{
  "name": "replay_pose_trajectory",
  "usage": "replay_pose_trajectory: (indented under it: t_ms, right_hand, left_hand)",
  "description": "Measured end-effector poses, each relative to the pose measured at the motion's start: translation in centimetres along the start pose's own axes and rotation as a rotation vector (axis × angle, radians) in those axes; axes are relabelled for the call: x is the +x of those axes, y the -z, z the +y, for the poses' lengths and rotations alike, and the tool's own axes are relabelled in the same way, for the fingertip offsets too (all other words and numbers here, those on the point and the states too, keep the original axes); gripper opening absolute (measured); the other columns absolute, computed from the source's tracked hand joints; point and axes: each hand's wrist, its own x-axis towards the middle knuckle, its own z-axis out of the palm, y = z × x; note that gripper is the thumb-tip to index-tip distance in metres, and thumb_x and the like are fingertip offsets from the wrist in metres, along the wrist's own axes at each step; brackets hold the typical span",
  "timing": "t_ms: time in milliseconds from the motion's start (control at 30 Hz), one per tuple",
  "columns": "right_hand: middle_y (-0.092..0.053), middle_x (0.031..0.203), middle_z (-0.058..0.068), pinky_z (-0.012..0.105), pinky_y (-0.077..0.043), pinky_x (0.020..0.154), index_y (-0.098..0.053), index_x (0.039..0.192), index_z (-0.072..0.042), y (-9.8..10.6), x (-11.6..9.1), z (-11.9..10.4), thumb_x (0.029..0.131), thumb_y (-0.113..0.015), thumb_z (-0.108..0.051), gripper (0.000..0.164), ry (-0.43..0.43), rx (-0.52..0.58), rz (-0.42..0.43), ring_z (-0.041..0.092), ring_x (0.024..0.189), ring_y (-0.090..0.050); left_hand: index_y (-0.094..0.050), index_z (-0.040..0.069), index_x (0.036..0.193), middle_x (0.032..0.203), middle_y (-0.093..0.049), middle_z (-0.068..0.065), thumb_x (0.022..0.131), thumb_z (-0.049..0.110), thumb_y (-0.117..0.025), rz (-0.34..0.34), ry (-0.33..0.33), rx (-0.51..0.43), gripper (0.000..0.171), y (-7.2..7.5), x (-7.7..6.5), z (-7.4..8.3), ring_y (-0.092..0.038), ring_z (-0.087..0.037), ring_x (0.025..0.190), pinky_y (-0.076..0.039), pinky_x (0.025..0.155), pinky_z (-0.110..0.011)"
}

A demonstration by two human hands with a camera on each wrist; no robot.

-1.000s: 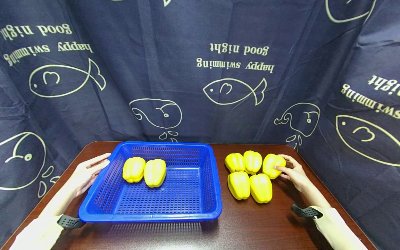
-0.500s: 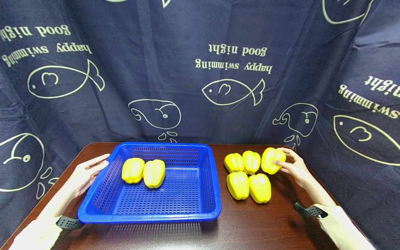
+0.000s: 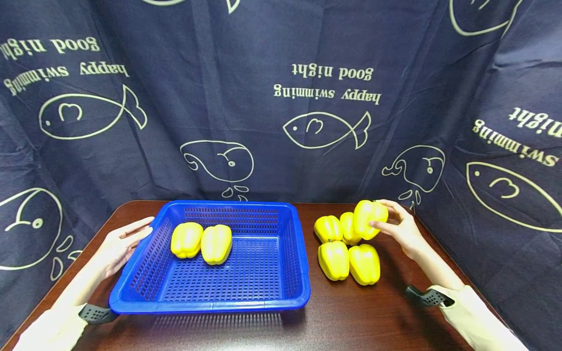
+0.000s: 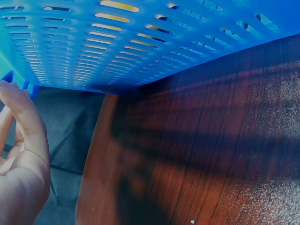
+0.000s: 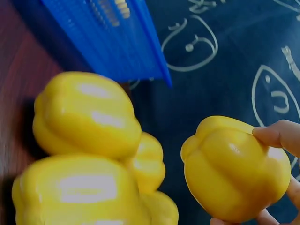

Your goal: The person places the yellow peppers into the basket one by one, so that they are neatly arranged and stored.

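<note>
My right hand (image 3: 401,229) grips a yellow bell pepper (image 3: 368,219) between thumb and fingers. It is raised above the table, partly in front of a pepper (image 3: 349,230) behind it. Other yellow peppers lie close by: one at the back left (image 3: 328,229) and two in front, a left one (image 3: 333,261) and a right one (image 3: 364,264). At the left, my left hand (image 3: 120,246) has its fingertips at the rim of a blue plastic basket (image 3: 210,306), fingers loosely extended. Inside the basket, a pepper (image 3: 187,240) rests beside another (image 3: 216,243).
The basket stands on a dark brown wooden table (image 3: 342,321), just left of the loose peppers. A dark blue curtain (image 3: 263,97) with fish and whale drawings hangs behind the table and along both sides.
My right hand has lifted the pepper from the table's right part and carried it leftward over the loose ones. My left hand and the basket look unmoved.
</note>
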Motion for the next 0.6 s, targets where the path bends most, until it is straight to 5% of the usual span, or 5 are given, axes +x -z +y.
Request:
replay_pose_trajectory:
  t_ms: [600]
  right_hand:
    - [-0.060,0.110,-0.008,0.021,-0.055,0.074,-0.048,0.132,-0.005,-7.7,0.6,-4.6,0.081,-0.072,-0.003,0.056,0.041,-0.045,-0.121,0.007,0.092,-0.063]
  left_hand:
    - [-0.064,0.035,0.117,0.104,-0.070,0.016,0.101,0.010,-0.048,-0.010,-0.005,0.006,0.034,0.1,0.1,0.0,-0.070,-0.006,0.087,-0.058,0.071,-0.023]
